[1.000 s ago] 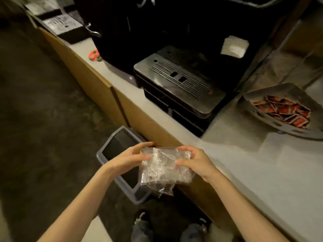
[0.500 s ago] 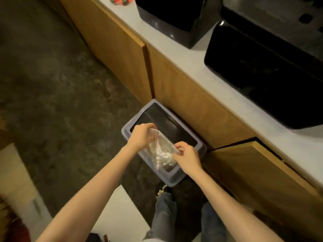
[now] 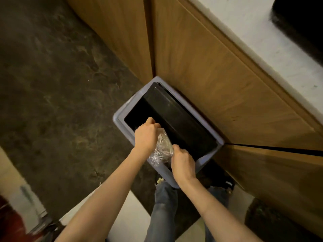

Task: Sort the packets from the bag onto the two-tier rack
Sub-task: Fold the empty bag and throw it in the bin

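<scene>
A crumpled clear plastic bag (image 3: 161, 151) is squeezed between both my hands, right over the near rim of a grey waste bin (image 3: 120, 117) with a black liner. My left hand (image 3: 146, 137) grips the bag's upper left side, fingers curled over the bin's opening. My right hand (image 3: 182, 163) pinches the bag's lower right side. The bag looks empty; no packets show in it. The rack and the packets are out of view.
The bin stands on a dark mottled floor (image 3: 52, 84) against wooden cabinet doors (image 3: 209, 75) under a white countertop (image 3: 279, 41). My jeans-clad legs (image 3: 164, 206) are just below the bin. A pale box edge (image 3: 21, 189) sits at the lower left.
My view has swung from the counter down to the bin. The bag has gone from spread flat in front of me to crumpled small and lowered over the bin's opening.
</scene>
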### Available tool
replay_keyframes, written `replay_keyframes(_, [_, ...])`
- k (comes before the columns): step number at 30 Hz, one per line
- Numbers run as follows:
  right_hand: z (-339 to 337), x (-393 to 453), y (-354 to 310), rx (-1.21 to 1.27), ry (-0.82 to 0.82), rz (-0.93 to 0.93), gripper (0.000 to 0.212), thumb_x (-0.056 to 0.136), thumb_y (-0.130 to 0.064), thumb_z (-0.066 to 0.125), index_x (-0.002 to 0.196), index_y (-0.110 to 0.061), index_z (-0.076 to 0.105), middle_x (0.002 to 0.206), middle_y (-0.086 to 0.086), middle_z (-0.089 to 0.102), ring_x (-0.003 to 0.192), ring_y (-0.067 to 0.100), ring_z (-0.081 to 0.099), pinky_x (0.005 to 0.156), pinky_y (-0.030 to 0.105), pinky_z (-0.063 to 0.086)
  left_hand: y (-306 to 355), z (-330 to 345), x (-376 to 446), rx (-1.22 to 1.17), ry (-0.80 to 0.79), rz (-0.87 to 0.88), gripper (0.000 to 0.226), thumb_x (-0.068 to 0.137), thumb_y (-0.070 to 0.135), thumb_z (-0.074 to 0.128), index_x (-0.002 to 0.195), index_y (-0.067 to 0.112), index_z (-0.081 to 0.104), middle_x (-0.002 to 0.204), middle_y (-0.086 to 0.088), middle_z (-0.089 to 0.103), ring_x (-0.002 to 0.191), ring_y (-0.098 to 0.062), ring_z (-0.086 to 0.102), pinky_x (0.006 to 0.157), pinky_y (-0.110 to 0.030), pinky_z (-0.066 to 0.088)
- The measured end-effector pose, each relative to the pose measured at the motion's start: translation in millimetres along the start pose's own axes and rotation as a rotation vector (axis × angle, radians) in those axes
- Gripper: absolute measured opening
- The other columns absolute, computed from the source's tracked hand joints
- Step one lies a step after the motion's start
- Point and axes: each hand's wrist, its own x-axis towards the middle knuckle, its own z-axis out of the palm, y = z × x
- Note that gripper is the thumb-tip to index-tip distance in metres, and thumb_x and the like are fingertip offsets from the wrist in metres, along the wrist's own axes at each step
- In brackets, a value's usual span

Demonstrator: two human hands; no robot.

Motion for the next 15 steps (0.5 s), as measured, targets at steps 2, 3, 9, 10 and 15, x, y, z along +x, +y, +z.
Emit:
replay_keyframes(2, [11, 7, -1, 0.017, -0.071, 0.045, 0.030, 0.092, -0.010, 0.045, 0.122, -0.009, 0.046, 0.119, 0.013, 0.060, 0.109, 0.025, 0.060, 0.086, 0.034, 0.052, -3, 9, 5, -0.005, -0.002, 0.021, 0.022, 0.087, 0.015, 0.055, 0.105, 0.014, 0.066, 0.106, -0.009, 0.055, 0.084, -0.029, 0.060, 0.060, -0.034, 0.042])
replay_keyframes(3, [14, 9, -2, 0.037, -0.110, 0.075, 0.034, 0.092, -0.010, 0.045, 0.125, -0.008, 0.043, 0.124, 0.014, 0.057, 0.112, 0.025, 0.058, 0.089, 0.034, 0.051, -4, 13, 7, -0.001, -0.017, 0.028, 0.023, 0.086, 0.011, 0.055, 0.106, 0.013, 0.064, 0.107, -0.010, 0.054, 0.085, -0.029, 0.059, 0.061, -0.036, 0.045])
replay_keyframes(9, [21, 8, -5, 0.249, -0.307, 0.238, 0.061, 0.092, -0.008, 0.045, 0.145, -0.006, 0.015, 0.143, 0.016, 0.040, 0.129, 0.025, 0.044, 0.101, 0.031, 0.039, -8, 31, 5, -0.037, -0.400, -0.107, 0.071, 0.086, 0.005, 0.047, 0.145, 0.005, 0.007, 0.144, -0.022, 0.034, 0.112, -0.034, 0.054, 0.081, -0.036, 0.047])
replay_keyframes(10, [20, 7, -4, 0.273, -0.316, 0.233, 0.060, 0.092, -0.007, 0.044, 0.145, -0.007, 0.016, 0.146, 0.015, 0.036, 0.132, 0.025, 0.040, 0.104, 0.031, 0.036, -7, 32, 3, 0.006, -0.449, -0.106, 0.074, 0.087, 0.005, 0.046, 0.145, 0.004, 0.000, 0.151, -0.023, 0.020, 0.118, -0.034, 0.050, 0.086, -0.036, 0.046])
replay_keyframes(15, [-2, -2, -3, 0.376, -0.331, 0.174, 0.052, 0.092, -0.007, 0.043, 0.142, -0.013, 0.029, 0.145, 0.010, 0.038, 0.133, 0.025, 0.038, 0.106, 0.034, 0.034, 9, 13, -9, 0.216, -0.546, -0.103, 0.072, 0.091, 0.018, 0.042, 0.144, 0.001, -0.004, 0.154, -0.021, -0.008, 0.138, -0.038, 0.021, 0.108, -0.043, 0.028])
